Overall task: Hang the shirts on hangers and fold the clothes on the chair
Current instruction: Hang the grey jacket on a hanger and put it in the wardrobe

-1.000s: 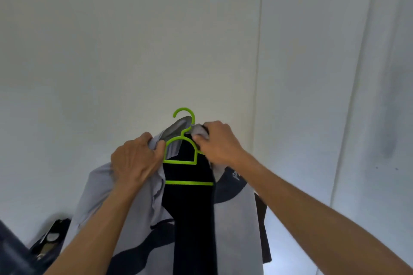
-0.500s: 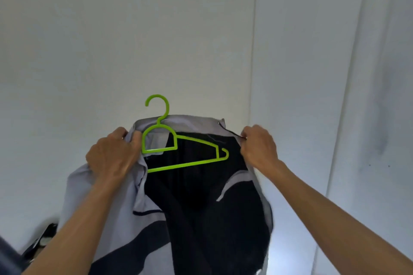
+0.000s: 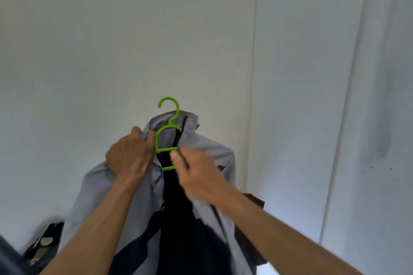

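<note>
A light grey shirt with dark navy panels hangs in front of me on a bright green plastic hanger. Its hook sticks up above the collar. My left hand grips the left collar edge together with the hanger's neck. My right hand pinches the right front edge of the shirt just below the hanger's loop. The shirt's right shoulder drapes over the hanger arm, which is hidden under the cloth. The dark inside of the shirt shows between the two front edges.
A plain white wall fills the background, with a vertical panel seam to the right. A dark bag lies low at the left. No chair shows in this view.
My right hand moved left from the shirt's far right edge to the front opening near the hanger. The shirt's right side now drapes over the hanger arm, and the front has closed up.
</note>
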`<state>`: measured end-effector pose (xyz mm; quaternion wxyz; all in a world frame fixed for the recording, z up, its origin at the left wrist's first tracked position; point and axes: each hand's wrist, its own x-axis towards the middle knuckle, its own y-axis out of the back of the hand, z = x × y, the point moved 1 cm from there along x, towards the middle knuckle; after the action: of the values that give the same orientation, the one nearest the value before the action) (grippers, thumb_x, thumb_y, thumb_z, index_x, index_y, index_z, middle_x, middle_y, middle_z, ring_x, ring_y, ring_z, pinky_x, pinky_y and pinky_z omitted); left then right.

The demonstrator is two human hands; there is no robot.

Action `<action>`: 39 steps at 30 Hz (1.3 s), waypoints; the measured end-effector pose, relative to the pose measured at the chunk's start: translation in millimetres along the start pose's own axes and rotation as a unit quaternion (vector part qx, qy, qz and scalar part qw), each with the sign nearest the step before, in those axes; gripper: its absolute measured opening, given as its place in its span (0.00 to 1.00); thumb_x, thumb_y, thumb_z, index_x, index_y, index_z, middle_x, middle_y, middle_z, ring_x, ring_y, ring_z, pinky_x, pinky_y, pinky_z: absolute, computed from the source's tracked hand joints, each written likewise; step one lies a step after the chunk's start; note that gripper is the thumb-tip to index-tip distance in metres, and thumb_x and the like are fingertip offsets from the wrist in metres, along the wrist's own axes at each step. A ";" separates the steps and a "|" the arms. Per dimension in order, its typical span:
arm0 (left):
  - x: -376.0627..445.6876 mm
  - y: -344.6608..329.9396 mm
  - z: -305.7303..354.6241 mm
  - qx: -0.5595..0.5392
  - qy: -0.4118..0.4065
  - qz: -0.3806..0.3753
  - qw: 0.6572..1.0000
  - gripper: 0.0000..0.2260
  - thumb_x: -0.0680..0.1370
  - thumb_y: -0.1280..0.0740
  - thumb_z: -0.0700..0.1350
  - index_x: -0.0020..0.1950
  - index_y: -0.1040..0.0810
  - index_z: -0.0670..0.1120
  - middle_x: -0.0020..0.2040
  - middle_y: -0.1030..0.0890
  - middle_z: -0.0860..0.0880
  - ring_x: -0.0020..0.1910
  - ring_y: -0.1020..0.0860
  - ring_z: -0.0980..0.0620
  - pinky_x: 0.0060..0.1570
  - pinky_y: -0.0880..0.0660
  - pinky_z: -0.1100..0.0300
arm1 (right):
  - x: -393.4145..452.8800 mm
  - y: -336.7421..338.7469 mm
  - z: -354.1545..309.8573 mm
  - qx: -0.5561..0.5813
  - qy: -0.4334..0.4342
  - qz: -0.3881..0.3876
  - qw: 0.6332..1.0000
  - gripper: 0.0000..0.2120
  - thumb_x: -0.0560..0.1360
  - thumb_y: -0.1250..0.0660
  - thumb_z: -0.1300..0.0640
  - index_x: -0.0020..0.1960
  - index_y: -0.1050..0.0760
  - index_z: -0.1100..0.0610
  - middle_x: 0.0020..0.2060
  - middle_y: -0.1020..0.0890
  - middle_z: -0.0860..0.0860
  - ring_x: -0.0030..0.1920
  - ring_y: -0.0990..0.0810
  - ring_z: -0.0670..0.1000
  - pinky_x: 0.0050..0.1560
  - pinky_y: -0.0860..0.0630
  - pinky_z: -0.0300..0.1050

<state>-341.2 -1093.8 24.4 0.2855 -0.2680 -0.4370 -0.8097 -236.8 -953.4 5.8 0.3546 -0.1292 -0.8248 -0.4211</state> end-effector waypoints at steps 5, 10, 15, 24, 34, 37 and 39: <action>7.1 4.7 1.1 -0.012 -0.012 0.005 1.000 0.18 0.79 0.40 0.58 0.49 0.19 0.45 0.48 0.17 0.36 0.48 0.20 0.32 0.44 0.29 0.49 | -28.3 -18.0 -0.2 -0.154 -0.039 -0.249 0.955 0.25 0.83 0.49 0.41 0.41 0.27 0.58 0.40 0.20 0.60 0.42 0.21 0.62 0.40 0.29 0.50; -3.1 11.3 -3.0 -0.021 -0.052 0.010 0.998 0.17 0.79 0.39 0.57 0.42 0.21 0.45 0.43 0.17 0.40 0.44 0.21 0.35 0.39 0.33 0.53 | 19.9 37.7 17.4 -0.047 -0.130 0.102 0.985 0.15 0.78 0.38 0.40 0.48 0.26 0.53 0.42 0.21 0.48 0.42 0.22 0.51 0.48 0.22 0.52; -15.8 11.9 5.9 -0.035 -0.064 -0.006 0.997 0.17 0.78 0.39 0.58 0.40 0.22 0.47 0.43 0.17 0.41 0.44 0.21 0.36 0.40 0.31 0.52 | 89.2 56.2 18.4 0.202 -0.204 0.023 0.958 0.20 0.81 0.35 0.46 0.69 0.31 0.54 0.48 0.19 0.50 0.48 0.20 0.49 0.53 0.25 0.48; -12.8 19.3 24.1 -0.003 -0.160 -0.036 0.986 0.18 0.81 0.41 0.53 0.38 0.20 0.45 0.43 0.22 0.50 0.48 0.26 0.45 0.39 0.28 0.52 | 98.9 27.9 0.8 0.181 -0.151 0.013 0.972 0.03 0.81 0.37 0.54 0.52 0.26 0.52 0.33 0.25 0.47 0.29 0.27 0.45 0.32 0.32 0.40; -21.5 20.4 12.7 -0.083 -0.126 -0.169 0.974 0.19 0.71 0.35 0.68 0.47 0.26 0.53 0.39 0.21 0.56 0.42 0.21 0.49 0.43 0.21 0.51 | 99.9 33.8 -0.5 0.183 -0.135 0.033 0.973 0.02 0.81 0.36 0.53 0.53 0.28 0.51 0.33 0.25 0.49 0.28 0.29 0.48 0.32 0.32 0.44; -28.2 27.2 24.5 0.028 -0.189 -0.107 0.976 0.19 0.72 0.36 0.66 0.49 0.27 0.50 0.44 0.23 0.53 0.41 0.22 0.46 0.38 0.27 0.54 | 108.6 44.9 -2.7 0.173 -0.133 0.053 0.974 0.03 0.81 0.36 0.54 0.53 0.27 0.51 0.33 0.25 0.49 0.28 0.29 0.47 0.33 0.31 0.45; -32.1 28.5 35.3 0.063 -0.206 -0.061 0.975 0.14 0.78 0.37 0.57 0.46 0.26 0.46 0.44 0.22 0.49 0.41 0.22 0.43 0.35 0.34 0.55 | 114.0 53.5 -6.2 0.173 -0.127 0.064 0.975 0.03 0.81 0.36 0.54 0.53 0.27 0.52 0.33 0.25 0.49 0.28 0.29 0.47 0.33 0.32 0.44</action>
<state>-292.6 -1069.1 35.0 0.1552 -0.3835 -0.5522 -0.7238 -288.0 -935.3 119.5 0.2903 -0.1708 -0.9134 -0.2286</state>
